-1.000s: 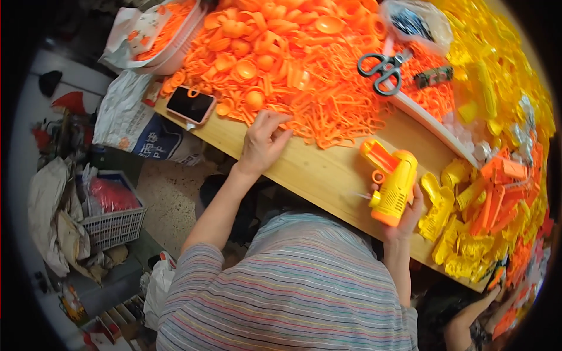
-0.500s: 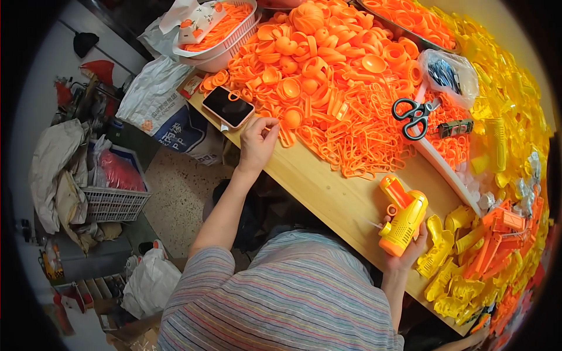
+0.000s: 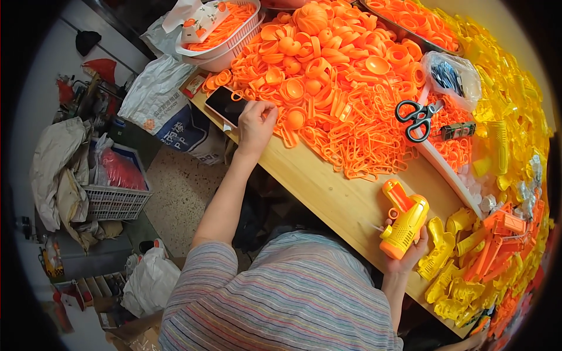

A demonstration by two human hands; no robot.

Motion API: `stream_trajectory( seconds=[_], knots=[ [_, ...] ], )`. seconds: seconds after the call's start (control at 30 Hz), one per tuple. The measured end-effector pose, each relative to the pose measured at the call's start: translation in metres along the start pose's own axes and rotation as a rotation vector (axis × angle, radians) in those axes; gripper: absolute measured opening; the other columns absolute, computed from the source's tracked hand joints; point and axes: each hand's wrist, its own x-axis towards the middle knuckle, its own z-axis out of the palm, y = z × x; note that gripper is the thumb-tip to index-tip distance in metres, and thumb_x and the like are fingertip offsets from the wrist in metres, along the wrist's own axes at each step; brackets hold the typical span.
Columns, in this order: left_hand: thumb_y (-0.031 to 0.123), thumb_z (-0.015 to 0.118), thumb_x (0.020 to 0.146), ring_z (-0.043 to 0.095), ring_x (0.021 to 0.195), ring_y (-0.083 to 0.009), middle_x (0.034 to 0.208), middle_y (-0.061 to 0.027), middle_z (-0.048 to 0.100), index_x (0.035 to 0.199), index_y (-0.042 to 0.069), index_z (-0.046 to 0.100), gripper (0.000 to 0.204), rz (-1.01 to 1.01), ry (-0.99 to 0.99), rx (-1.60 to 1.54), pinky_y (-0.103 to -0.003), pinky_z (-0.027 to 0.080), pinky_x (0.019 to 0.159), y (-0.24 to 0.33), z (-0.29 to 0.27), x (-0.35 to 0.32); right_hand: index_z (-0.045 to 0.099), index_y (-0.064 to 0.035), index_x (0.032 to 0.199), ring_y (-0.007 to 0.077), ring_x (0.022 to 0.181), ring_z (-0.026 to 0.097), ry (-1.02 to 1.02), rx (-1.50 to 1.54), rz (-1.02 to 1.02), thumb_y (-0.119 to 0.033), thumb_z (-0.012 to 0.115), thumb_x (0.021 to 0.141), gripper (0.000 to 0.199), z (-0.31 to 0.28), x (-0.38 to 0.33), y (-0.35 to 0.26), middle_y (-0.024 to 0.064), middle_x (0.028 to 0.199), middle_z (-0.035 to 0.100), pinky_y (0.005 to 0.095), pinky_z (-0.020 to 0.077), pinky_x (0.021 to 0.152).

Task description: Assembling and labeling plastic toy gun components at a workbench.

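A: Where is the yellow-and-orange toy (image 3: 405, 231)?
B: In your right hand (image 3: 414, 253), over the wooden table (image 3: 319, 178) near its front edge. Your fingers are wrapped around its lower side, and its orange flap-like piece points away from you.
A: What has changed in the last 1 second?
B: Your left hand (image 3: 256, 126) has come from the edge of the orange parts pile (image 3: 351, 114) to the phone (image 3: 222, 106), and now covers its near end. Its fingers are curled in; you may be pinching something, but I cannot tell.
A: And what does that mean for the work?
B: Probably little yet: your 2 hands are well apart, and the toy looks unaltered. The yellow moulded parts (image 3: 436, 251) lie just right of it; the scissors (image 3: 414, 121) rest farther off.
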Motion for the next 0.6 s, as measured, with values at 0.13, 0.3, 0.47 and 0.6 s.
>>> stream_trajectory(
  seconds=[0.13, 0.3, 0.47, 0.6],
  knots=[
    [0.010, 0.071, 0.083, 0.060, 0.067, -0.0190, 0.085, -0.0086, 0.060, 0.095, 0.003, 0.069, 0.013, 0.053, 0.021, 0.097, -0.030, 0.049, 0.062, -0.002, 0.005, 0.014, 0.053, -0.0069, 0.129, 0.0352, 0.090, 0.065, 0.010, 0.001, -0.003, -0.047, 0.044, 0.095, 0.054, -0.001, -0.001, 0.000, 0.0189, 0.112, 0.063, 0.0490, 0.0550, 0.078],
    [0.015, 0.070, 0.082, 0.061, 0.084, -0.0295, 0.090, -0.0148, 0.059, 0.093, 0.003, 0.068, 0.016, 0.028, -0.250, 0.275, -0.038, 0.049, 0.076, -0.008, 0.006, 0.035, 0.053, -0.0073, 0.129, 0.0357, 0.090, 0.065, 0.035, -0.001, -0.012, -0.047, 0.046, 0.094, 0.054, -0.002, -0.002, -0.001, 0.0185, 0.111, 0.064, 0.0489, 0.0556, 0.076],
    [0.017, 0.070, 0.080, 0.061, 0.088, -0.0338, 0.093, -0.0180, 0.058, 0.090, 0.004, 0.067, 0.016, -0.022, -0.385, 0.220, -0.041, 0.049, 0.079, -0.008, -0.010, 0.051, 0.053, -0.0076, 0.129, 0.0361, 0.090, 0.065, 0.050, -0.006, -0.021, -0.047, 0.046, 0.093, 0.053, -0.002, -0.001, -0.001, 0.0184, 0.110, 0.064, 0.0487, 0.0563, 0.075],
    [0.014, 0.069, 0.081, 0.061, 0.082, -0.0289, 0.088, -0.0183, 0.060, 0.090, 0.002, 0.065, 0.016, -0.052, -0.414, 0.162, -0.037, 0.049, 0.075, 0.004, -0.028, 0.056, 0.052, -0.0077, 0.130, 0.0367, 0.091, 0.065, 0.003, 0.007, -0.016, -0.047, 0.046, 0.093, 0.054, -0.004, 0.000, -0.002, 0.0185, 0.112, 0.063, 0.0494, 0.0559, 0.075]
  ],
)
